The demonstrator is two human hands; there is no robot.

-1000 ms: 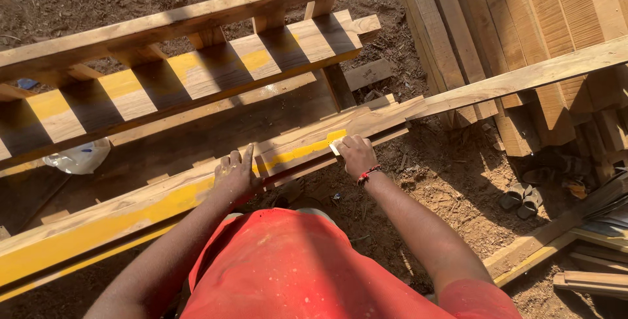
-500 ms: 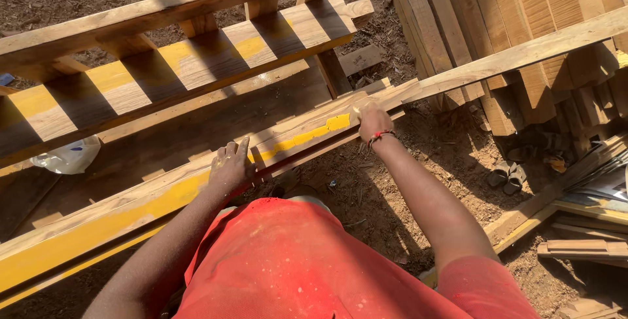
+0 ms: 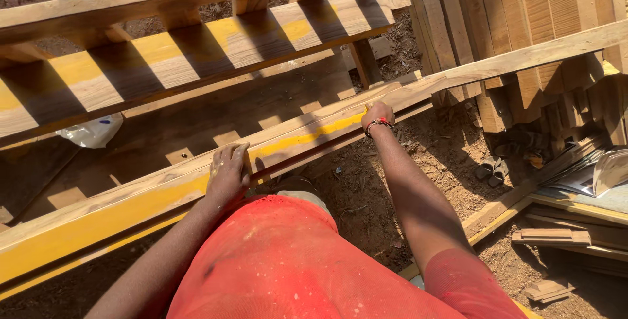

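Bare dirt ground [image 3: 386, 194] underlies a long wooden frame rail [image 3: 196, 185], partly coated yellow. Beyond the rail runs a second painted rail [image 3: 196, 54]; past its right end stand stacked planks [image 3: 523, 11]. Left hand [image 3: 227, 174] rests flat and open-fingered on the rail. Right hand [image 3: 377, 115], further right along the rail, has its grip closed; what it holds cannot be told.

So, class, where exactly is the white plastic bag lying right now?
The white plastic bag lies at the left of the head view, beneath the far yellow-painted plank.
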